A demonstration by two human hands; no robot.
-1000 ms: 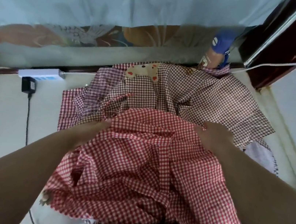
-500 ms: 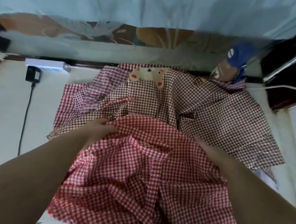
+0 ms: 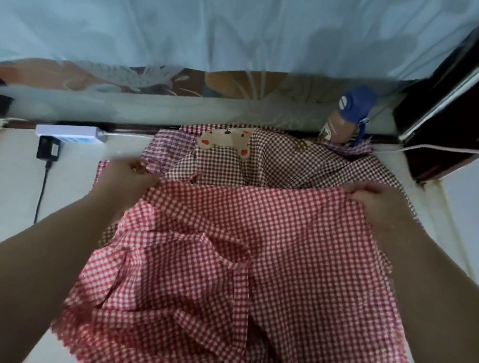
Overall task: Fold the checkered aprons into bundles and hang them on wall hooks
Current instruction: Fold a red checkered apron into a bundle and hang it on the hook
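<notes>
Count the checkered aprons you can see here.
3 clearly: the red apron held by the left hand and right hand, the brown apron with a bear patch behind it, and the purple apron left of that. More may lie hidden beneath.

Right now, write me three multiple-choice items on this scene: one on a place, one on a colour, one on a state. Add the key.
1. Where does the power strip lie?
A. left of the red apron
B. on top of it
C. right of it

2. What colour is the check around the bear patch?
A. blue
B. brown
C. green

3. How is the red apron held?
A. by one hand
B. by no hand
C. by both hands at its far edge

Key:
1 A: it lies by the wall, left of the cloth.
2 B: the brown apron surrounds the patch.
3 C: the left hand and the right hand each grip a far corner.
</notes>
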